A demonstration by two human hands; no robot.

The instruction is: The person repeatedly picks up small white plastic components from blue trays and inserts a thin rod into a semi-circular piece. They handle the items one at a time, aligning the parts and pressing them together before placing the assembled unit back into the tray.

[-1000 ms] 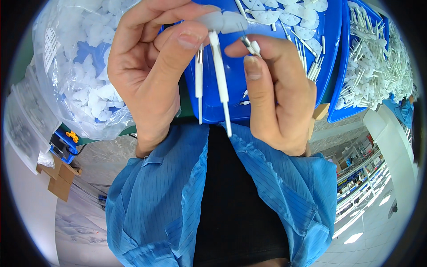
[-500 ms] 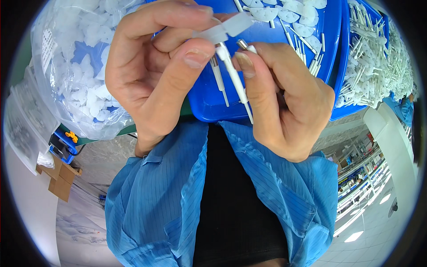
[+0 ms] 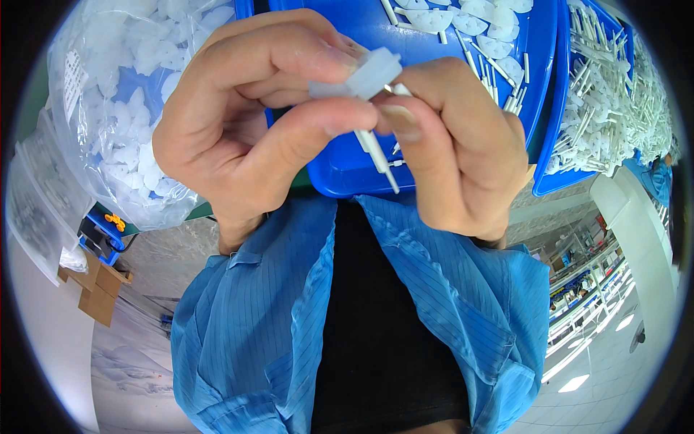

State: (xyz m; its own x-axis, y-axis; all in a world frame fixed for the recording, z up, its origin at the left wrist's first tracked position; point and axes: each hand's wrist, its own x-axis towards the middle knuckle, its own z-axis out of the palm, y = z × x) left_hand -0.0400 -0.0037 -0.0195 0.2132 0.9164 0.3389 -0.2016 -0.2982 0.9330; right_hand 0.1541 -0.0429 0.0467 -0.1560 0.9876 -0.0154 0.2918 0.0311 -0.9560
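Note:
My left hand pinches a translucent white plastic piece between thumb and fingers, over a blue tray. Below the thumb a slim white rod with a thin end points down; where its top sits is hidden by the fingers. Close by on the right, my right hand grips a small white rod with a metal tip between thumb and forefinger. Its tip meets the plastic piece's edge or lies just in front; I cannot tell which. The two thumbs nearly touch.
A clear bag of translucent white pieces lies at left. White discs and thin rods lie in the blue tray's far right part. Further right, another blue bin holds heaped white rod pieces. A cardboard box stands lower left.
My hands have come together, and the right hand's metal-tipped rod is now at the plastic piece. The plastic piece has turned, and the rods hanging below my left hand have shifted.

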